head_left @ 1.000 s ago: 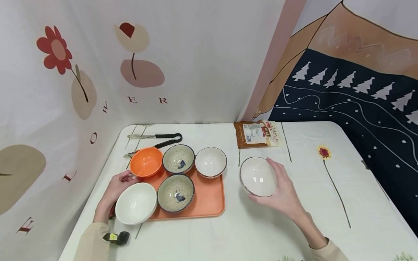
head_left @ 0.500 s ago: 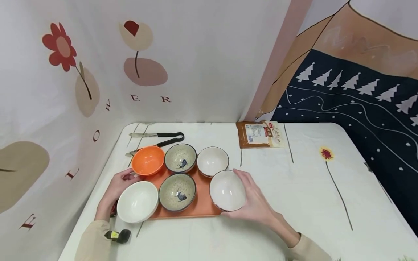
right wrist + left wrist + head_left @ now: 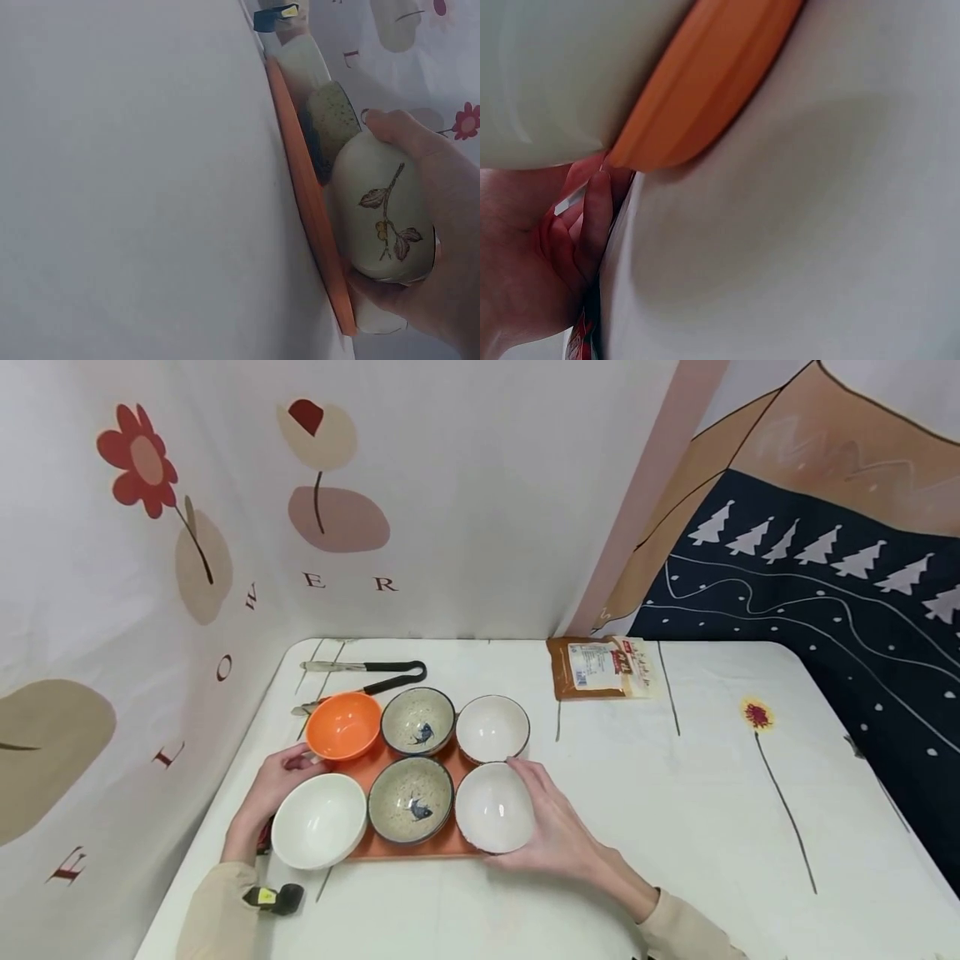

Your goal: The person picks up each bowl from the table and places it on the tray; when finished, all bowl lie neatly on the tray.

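My right hand point(image 3: 558, 828) grips a white bowl point(image 3: 491, 808) by its side, thumb and fingers spread around it, over the front right of an orange tray point(image 3: 420, 850). A branch with leaves decorates the bowl's outside in the right wrist view. At the tray's left edge my left hand point(image 3: 272, 787) pinches the rim, its curled fingers point(image 3: 595, 214) against the tray corner in the left wrist view. Also on the tray are an orange bowl point(image 3: 343, 725), two speckled bowls with blue fish point(image 3: 417, 720), a plain white bowl point(image 3: 318, 821) and a dark-rimmed white bowl point(image 3: 492, 728).
Metal tongs with black handles point(image 3: 397, 674) lie behind the orange bowl. A brown and clear food packet point(image 3: 600, 668) lies at the back of the white-covered table point(image 3: 675, 827). Printed cloth walls point(image 3: 465, 510) stand behind and at the sides.
My right hand has carried the white bowl leftward from beside the tray to its front right, next to the front speckled bowl. The left hand stays at the tray's edge.
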A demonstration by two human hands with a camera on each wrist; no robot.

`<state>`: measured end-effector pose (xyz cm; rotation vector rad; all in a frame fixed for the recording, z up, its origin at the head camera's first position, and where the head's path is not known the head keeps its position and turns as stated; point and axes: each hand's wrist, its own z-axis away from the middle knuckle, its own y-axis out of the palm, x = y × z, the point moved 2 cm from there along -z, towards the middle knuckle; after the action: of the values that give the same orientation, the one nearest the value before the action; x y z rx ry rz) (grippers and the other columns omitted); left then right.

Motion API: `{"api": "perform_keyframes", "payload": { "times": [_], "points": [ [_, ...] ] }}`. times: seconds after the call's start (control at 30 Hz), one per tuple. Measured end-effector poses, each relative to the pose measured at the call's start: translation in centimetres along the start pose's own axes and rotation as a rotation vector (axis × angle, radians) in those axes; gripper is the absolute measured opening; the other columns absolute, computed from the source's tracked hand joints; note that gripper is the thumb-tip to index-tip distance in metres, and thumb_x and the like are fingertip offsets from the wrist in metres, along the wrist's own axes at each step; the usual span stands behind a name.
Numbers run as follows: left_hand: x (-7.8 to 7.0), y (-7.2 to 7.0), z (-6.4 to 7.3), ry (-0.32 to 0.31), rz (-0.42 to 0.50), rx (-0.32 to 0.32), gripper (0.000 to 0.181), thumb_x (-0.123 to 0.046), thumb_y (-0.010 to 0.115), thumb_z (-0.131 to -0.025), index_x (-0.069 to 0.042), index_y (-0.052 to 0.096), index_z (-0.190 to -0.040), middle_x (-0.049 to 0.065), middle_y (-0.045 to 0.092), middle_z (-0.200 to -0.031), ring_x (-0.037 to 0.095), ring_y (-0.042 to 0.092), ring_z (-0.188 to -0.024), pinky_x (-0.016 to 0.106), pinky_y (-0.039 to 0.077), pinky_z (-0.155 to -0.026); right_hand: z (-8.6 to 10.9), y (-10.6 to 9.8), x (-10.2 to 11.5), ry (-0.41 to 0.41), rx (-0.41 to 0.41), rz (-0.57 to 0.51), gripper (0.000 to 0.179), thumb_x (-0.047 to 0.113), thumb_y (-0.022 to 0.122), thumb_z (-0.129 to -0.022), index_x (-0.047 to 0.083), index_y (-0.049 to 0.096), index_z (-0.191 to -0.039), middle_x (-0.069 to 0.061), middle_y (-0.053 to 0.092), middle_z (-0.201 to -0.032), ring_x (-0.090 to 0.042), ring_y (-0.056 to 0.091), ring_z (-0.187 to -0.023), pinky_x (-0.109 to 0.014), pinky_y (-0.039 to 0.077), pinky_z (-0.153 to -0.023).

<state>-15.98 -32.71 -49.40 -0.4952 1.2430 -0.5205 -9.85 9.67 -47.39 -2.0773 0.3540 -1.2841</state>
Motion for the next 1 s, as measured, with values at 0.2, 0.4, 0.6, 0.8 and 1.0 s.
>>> {"api": "perform_keyframes", "payload": {
  "times": [0.2,0.4,0.6,0.8,1.0],
  "points": [
    [-0.1,0.2,0.2,0.004,0.001,0.011,0.058,-0.037,0.065,-0.099,-0.001,0.053,-0.143,0.009,0.062,-0.093,0.017,0.057,-0.081,0.026,0.052,-0.065,0.2,0.3,-0.1,0.014,0.025,0.016,0.123,0.049,0.098,-0.053,0.011,0.037,-0.154,-0.002,0.046,-0.143,-0.023,0.058,-0.126,-0.047,0.054,-0.097],
    [0.1,0.1,-0.1,0.007,0.007,0.012,0.059,-0.039,0.064,-0.099,-0.002,0.052,-0.144,0.009,0.062,-0.094,0.018,0.057,-0.082,0.026,0.052,-0.066,0.0,0.3,-0.4,0.002,0.028,0.021,0.125,0.048,0.098,-0.053,0.01,0.036,-0.155,-0.004,0.045,-0.145,-0.025,0.057,-0.128,-0.049,0.053,-0.098],
    [0.2,0.4,-0.2,-0.008,0.021,0.031,0.059,-0.038,0.065,-0.099,-0.001,0.053,-0.143,0.005,0.061,-0.093,0.015,0.055,-0.082,0.026,0.049,-0.066,0.2,0.6,-0.8,-0.004,0.046,0.021,0.128,0.048,0.098,-0.053,0.008,0.033,-0.156,-0.006,0.044,-0.148,-0.026,0.053,-0.133,-0.049,0.05,-0.103],
    [-0.6,-0.2,0.3,0.01,-0.006,0.087,0.064,-0.041,0.057,-0.103,0.003,0.046,-0.147,0.019,0.063,-0.108,0.024,0.059,-0.092,0.029,0.051,-0.07,0.2,0.9,-0.8,0.009,0.073,-0.01,0.135,0.051,0.098,-0.056,0.006,0.024,-0.159,-0.01,0.037,-0.155,-0.028,0.047,-0.14,-0.051,0.045,-0.108],
    [-0.6,-1.6,1.3,-0.007,-0.02,0.129,0.07,-0.042,0.048,-0.106,0.011,0.036,-0.15,0.032,0.061,-0.132,0.037,0.067,-0.115,0.035,0.059,-0.085,0.2,-0.2,-0.7,-0.003,0.123,-0.014,0.135,0.054,0.095,-0.061,0.005,0.018,-0.161,-0.014,0.031,-0.158,-0.03,0.043,-0.142,-0.052,0.044,-0.109]
  ]
}}
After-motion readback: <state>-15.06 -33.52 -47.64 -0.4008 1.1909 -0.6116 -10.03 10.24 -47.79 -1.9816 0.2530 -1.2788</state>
